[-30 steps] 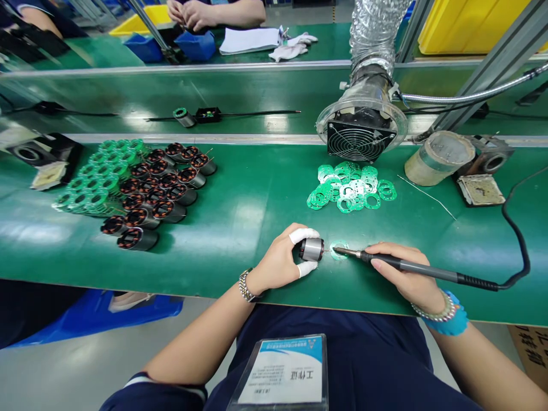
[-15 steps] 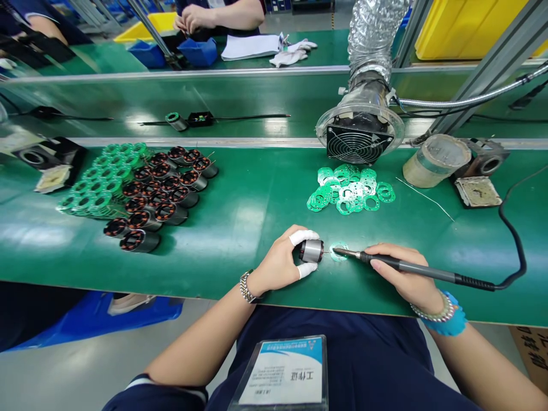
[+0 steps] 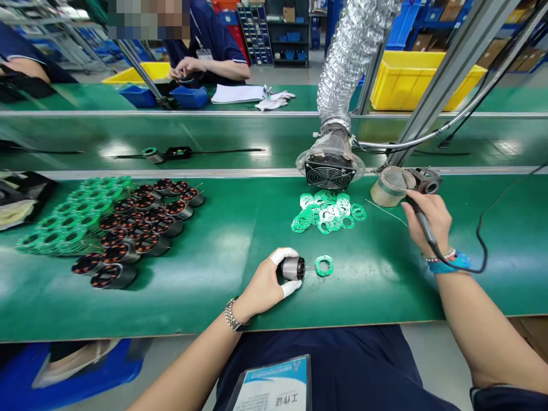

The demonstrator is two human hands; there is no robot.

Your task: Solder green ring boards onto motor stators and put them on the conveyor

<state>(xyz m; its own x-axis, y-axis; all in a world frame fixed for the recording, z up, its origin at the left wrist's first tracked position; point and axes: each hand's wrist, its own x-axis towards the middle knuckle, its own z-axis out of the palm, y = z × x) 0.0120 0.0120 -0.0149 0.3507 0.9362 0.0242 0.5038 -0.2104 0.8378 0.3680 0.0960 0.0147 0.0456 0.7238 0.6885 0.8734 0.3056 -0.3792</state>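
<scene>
My left hand [image 3: 259, 288], with white covers on thumb and finger, grips a silver motor stator [image 3: 293, 268] lying on its side on the green bench. Thin wire leads run from the stator's right end to a green ring-shaped circuit board [image 3: 317, 268] flat beside it. My right hand [image 3: 434, 220] is closed around the dark handle of a soldering iron [image 3: 423, 225]. It is up by the round, pale container [image 3: 386, 188] and the metal iron stand [image 3: 426, 181]. I cannot make out the iron's tip.
Loose ring boards [image 3: 329, 212] lie under the fume fan [image 3: 329, 174]. A solder wire [image 3: 387, 211] is near the container. Rows of copper-wound stators [image 3: 145, 220] and stacked green boards [image 3: 72, 214] fill the left. Across the bench, a co-worker's hands [image 3: 188, 67] are busy.
My right hand has carried the soldering iron away from the ring board, up and right to the container and stand. My left hand still holds the stator. The camera view has tilted up.
</scene>
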